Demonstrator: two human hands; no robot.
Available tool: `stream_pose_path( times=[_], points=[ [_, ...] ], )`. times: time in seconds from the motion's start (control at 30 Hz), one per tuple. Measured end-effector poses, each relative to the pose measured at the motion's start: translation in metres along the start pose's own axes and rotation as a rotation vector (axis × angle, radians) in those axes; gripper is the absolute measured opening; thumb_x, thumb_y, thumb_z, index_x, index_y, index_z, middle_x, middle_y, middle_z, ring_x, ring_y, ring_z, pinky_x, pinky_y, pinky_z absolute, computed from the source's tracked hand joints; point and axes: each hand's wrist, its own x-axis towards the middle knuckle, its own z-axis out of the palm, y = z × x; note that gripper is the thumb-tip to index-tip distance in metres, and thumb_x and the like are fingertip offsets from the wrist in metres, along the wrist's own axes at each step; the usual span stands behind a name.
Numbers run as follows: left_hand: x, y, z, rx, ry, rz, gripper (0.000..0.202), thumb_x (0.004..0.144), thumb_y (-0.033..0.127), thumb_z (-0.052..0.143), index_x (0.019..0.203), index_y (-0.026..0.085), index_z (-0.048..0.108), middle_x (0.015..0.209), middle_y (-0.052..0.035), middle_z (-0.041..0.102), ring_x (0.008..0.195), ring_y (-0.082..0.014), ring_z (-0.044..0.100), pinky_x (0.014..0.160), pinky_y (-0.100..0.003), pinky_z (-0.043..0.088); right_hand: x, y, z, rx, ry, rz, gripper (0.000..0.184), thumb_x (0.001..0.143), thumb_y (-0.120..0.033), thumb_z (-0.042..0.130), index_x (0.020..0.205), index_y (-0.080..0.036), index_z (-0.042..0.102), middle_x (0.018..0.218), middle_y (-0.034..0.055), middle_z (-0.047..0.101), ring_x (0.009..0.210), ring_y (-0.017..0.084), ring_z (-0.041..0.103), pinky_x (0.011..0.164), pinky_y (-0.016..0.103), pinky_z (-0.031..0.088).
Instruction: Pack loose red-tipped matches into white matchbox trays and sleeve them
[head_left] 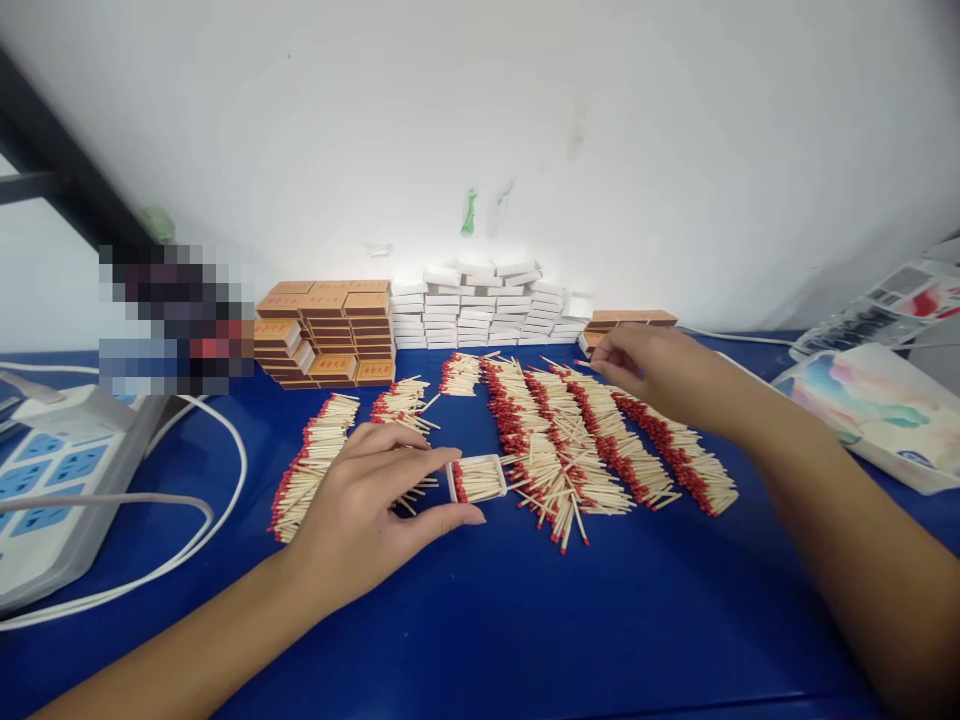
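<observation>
My left hand (375,495) pinches a small white matchbox tray (477,479) filled with red-tipped matches, thumb and fingers on its left end, on the blue table (525,620). My right hand (649,365) reaches to the far right, its fingers curled down at the low orange matchbox sleeves (630,319); what they hold, if anything, is hidden. Rows of loose matches (592,435) lie between the hands, and another heap of matches (311,462) lies left of my left hand.
Stacks of orange matchbox sleeves (330,335) and white inner trays (484,305) line the white wall. A white power strip (52,480) with cables (217,470) sits at the left. Colourful packets (877,405) lie at the right edge.
</observation>
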Motion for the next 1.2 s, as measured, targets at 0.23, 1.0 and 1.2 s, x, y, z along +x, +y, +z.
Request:
stream_pose_path(
  times=[0.23,1.0,1.2],
  points=[
    [0.003,0.002,-0.001,0.017,0.004,0.002,0.041,0.080,0.046,0.090,0.108,0.017,0.082,0.095,-0.0084,0.081,0.086,-0.0231,0.077,0.084,-0.039,0.058,-0.030,-0.114,0.014,0.007,0.135,-0.391,0.019,0.105,-0.027,0.050,0.093,-0.026,0.064,0.092,0.0082,0.067,0.079,0.024,0.062,0.066,0.036,0.044],
    [0.002,0.002,0.001,0.012,-0.005,-0.018,0.041,0.080,0.046,0.090,0.106,0.016,0.082,0.097,-0.0092,0.079,0.088,-0.0230,0.075,0.085,-0.039,0.057,-0.028,-0.097,0.000,-0.048,0.281,-0.405,0.017,0.103,-0.024,0.052,0.095,-0.020,0.067,0.084,0.0047,0.068,0.072,0.017,0.060,0.064,0.031,0.042],
    [0.000,0.001,0.001,0.002,0.003,-0.015,0.040,0.079,0.046,0.090,0.107,0.018,0.081,0.098,-0.0084,0.080,0.088,-0.0235,0.075,0.084,-0.039,0.057,-0.010,0.003,-0.031,-0.080,0.104,0.102,0.019,0.092,-0.032,0.060,0.081,-0.020,0.070,0.064,0.0045,0.065,0.058,0.016,0.050,0.060,0.035,0.035]
  ],
)
